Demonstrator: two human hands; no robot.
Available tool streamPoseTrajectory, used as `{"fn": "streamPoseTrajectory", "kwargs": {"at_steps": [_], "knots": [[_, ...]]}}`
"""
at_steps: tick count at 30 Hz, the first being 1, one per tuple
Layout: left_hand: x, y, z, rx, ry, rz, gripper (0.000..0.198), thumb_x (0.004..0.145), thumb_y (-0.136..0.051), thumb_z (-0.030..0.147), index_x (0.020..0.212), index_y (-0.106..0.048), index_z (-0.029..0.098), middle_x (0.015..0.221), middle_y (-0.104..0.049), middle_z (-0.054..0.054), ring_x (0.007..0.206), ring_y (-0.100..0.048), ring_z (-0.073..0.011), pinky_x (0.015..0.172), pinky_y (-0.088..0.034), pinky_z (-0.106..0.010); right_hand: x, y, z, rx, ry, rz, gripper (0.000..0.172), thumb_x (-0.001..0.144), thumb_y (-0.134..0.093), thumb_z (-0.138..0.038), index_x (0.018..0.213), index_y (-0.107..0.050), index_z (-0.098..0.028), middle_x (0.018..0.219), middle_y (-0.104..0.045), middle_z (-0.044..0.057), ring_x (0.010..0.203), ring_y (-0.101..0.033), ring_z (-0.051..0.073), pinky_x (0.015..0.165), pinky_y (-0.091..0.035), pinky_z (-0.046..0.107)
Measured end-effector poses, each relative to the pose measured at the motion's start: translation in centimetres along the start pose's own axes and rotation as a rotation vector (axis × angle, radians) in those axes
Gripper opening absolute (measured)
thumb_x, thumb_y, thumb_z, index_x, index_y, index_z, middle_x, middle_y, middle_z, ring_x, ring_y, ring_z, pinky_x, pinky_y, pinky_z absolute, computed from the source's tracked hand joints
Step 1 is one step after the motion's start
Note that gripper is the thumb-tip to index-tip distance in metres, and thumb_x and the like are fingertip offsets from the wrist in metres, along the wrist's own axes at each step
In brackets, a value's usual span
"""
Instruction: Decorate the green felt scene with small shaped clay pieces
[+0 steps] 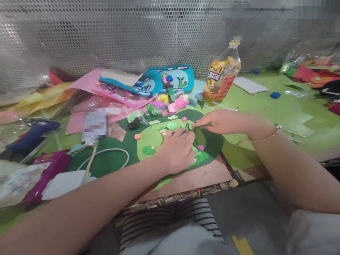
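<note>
A green paper picture (214, 150) lies in front of me, with a light green middle and small modelling clay pieces on it. My left hand (177, 150) rests on the picture, fingers curled and closed; their tips and anything under them are hidden. From the right, my right hand (219, 121) reaches in with its index finger stretched out, touching the picture near a dark green clay strip (196, 137). A purple clay flower (200, 147) sits below that strip. Left of my left hand are an orange clay flower (137, 136) and a green clay leaf (148, 150).
Bags of coloured clay (178, 103) lie behind the picture, near blue decorated cutouts (187, 72). A drink bottle (221, 72) stands at the back right. To the left are a white cable (124, 152), a purple box (50, 170) and loose papers. A perforated metal wall (175, 32) closes the back.
</note>
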State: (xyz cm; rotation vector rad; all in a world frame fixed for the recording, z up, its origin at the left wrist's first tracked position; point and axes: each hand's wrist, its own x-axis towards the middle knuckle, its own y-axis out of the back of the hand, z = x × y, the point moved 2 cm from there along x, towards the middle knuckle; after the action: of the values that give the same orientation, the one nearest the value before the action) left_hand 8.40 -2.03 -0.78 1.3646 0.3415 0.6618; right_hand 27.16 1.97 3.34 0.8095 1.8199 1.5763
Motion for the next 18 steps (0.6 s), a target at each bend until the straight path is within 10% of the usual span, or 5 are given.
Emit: {"fn": "streamPoseTrajectory", "kwargs": {"at_steps": [18], "knots": [[-0.11,-0.17,-0.03,0.004,0.001,0.006,0.026,0.083,-0.029,0.020,0.104,-0.043,0.016,0.120,-0.054,-0.011,0.115,-0.039,-0.0270,0.088,-0.028,-0.047,0.11,-0.10,0.36,0.008,-0.043,-0.057,0.044,0.077,-0.046,-0.015,0.114,-0.063,-0.031,0.102,-0.071,-0.001,0.070,-0.063,0.013,0.061,-0.044,0.025]]}}
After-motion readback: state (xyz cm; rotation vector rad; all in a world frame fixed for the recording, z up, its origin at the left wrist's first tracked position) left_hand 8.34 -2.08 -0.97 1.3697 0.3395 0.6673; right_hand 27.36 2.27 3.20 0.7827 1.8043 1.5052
